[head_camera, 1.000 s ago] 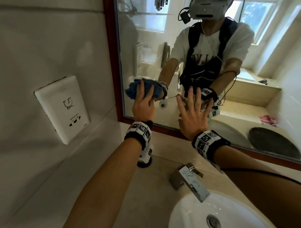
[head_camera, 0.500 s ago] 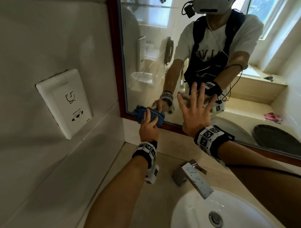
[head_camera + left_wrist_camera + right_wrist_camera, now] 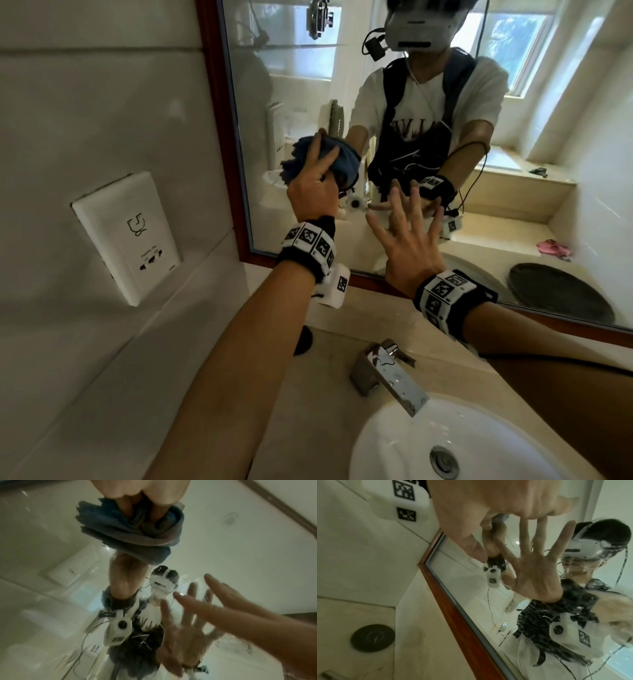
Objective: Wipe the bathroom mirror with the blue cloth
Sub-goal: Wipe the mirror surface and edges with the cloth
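Observation:
The mirror [image 3: 308, 85] has a red-brown frame and fills the upper right of the head view. My left hand [image 3: 313, 188] holds the bunched blue cloth [image 3: 297, 155] against the glass near the mirror's left edge, fingers spread over it. In the left wrist view the cloth [image 3: 120, 534] folds around the fingers [image 3: 126, 507] and hides their tips. My right hand [image 3: 407, 240] is to the right of the cloth, fingers straight and spread, their tips against the glass. It holds nothing [image 3: 488, 500].
A white socket panel [image 3: 126, 236] is on the tiled wall left of the mirror. Below the hands are a chrome faucet [image 3: 387, 373] and a white basin [image 3: 411, 445]. A black round disc [image 3: 372, 638] lies on the beige counter near the mirror's corner.
The left hand slid the cloth down to the mirror's bottom edge, then back up the glass to about where it started. The right hand has stayed spread in the same spot.

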Demonstrator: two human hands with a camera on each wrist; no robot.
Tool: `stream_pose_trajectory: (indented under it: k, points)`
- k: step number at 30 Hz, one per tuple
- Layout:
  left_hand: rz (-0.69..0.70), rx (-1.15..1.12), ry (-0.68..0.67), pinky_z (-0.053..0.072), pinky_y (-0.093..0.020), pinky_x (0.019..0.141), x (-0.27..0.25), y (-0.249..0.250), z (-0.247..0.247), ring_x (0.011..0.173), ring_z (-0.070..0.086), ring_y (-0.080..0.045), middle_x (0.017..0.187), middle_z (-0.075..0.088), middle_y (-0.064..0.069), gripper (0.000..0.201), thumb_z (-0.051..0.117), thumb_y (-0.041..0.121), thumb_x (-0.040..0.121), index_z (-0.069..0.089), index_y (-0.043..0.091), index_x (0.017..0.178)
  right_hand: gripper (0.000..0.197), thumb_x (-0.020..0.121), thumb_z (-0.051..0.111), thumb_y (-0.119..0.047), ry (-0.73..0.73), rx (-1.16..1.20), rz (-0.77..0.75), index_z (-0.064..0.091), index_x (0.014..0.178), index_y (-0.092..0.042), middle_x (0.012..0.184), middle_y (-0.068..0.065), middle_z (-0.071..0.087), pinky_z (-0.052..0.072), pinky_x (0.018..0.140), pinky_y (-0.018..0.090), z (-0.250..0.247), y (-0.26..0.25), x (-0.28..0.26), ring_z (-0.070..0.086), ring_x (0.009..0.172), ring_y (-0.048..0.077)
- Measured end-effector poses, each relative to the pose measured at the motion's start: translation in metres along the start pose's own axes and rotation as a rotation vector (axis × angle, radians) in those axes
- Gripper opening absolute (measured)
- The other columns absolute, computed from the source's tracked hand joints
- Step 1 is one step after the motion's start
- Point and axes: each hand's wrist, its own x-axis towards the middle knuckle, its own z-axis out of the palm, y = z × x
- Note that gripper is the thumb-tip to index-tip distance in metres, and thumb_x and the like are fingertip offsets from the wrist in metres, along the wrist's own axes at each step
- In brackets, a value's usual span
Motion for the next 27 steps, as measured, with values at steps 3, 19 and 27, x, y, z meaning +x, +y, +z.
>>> stream_pose_trajectory:
  k: [3,19,27]
  points:
    - [0.05,0.051,-0.092,0.025,0.006,0.091,-0.022,-0.011,0.003,0.115,0.05,-0.014,0.131,0.057,-0.013,0.036,0.055,-0.004,0.08,0.073,0.011,0.107,0.101,0.069,0.071,-0.037,0.004,-0.042,0.019,0.014,0.153,-0.031,0.159,0.018,-0.017,0.002,0.105,0.075,0.006,0.008,-0.003,-0.023,0.141,0.044]
    - [0.164,0.258,-0.431,0.055,-0.031,0.082,-0.174,-0.103,-0.006,0.133,0.041,-0.026,0.14,0.05,-0.012,0.046,0.065,-0.003,0.079,0.066,0.016,0.121,0.101,0.066,0.073,-0.032,0.101,-0.048,-0.005,0.02,0.153,-0.026,0.159,0.021,-0.008,0.004,0.104,0.076,0.036,0.009,-0.002,-0.012,0.143,0.047]
    - [0.172,0.357,-0.466,0.059,-0.039,0.062,-0.178,-0.106,-0.009,0.126,0.049,-0.037,0.14,0.049,-0.014,0.037,0.045,0.016,0.089,0.069,0.017,0.117,0.102,0.067,0.073,-0.031,0.028,-0.045,0.035,0.017,0.152,-0.029,0.16,0.016,-0.013,0.008,0.103,0.075,0.019,0.012,-0.01,-0.016,0.144,0.041]
